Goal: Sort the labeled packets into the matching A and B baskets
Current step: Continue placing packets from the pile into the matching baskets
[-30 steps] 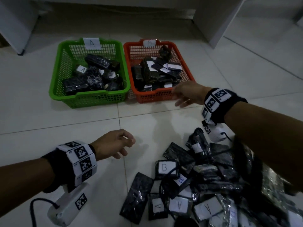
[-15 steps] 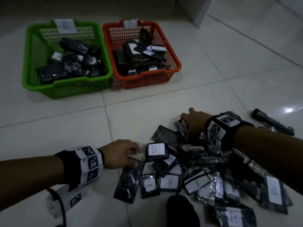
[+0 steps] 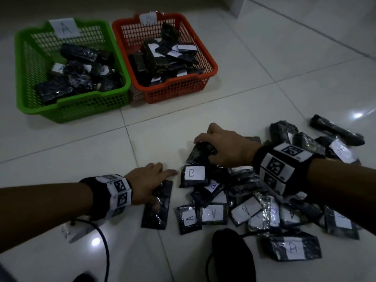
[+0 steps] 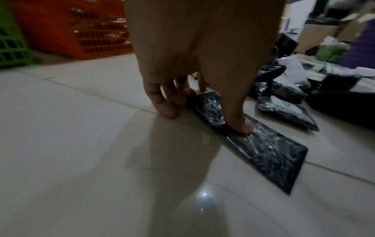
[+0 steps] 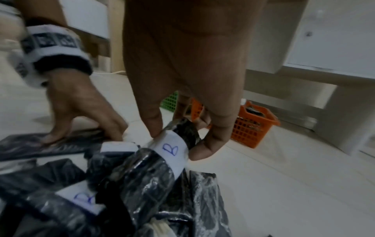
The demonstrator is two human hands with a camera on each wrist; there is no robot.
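A green basket point(image 3: 73, 112) tagged A and an orange basket point(image 3: 175, 92) stand side by side at the far left, both holding dark packets. A pile of labeled packets point(image 3: 254, 210) lies on the floor at the near right. My left hand point(image 3: 160, 180) pinches the far end of a flat dark packet point(image 3: 156, 208) at the pile's left edge, thumb on top point(image 4: 239, 126); its label is hidden. My right hand point(image 5: 180, 141) pinches a packet with a B label point(image 5: 170, 149) at the pile's far edge, seen from above as a dark packet point(image 3: 200, 154).
White tiled floor separates pile and baskets. A lone dark packet point(image 3: 335, 131) lies at the far right. A black object point(image 3: 232, 255) and a cable point(image 3: 103, 251) sit near the bottom edge. White furniture point(image 5: 324, 48) stands behind the baskets.
My right hand came back from the orange basket to the pile and took hold of a B packet. My left hand moved right onto the flat dark packet and pinched it.
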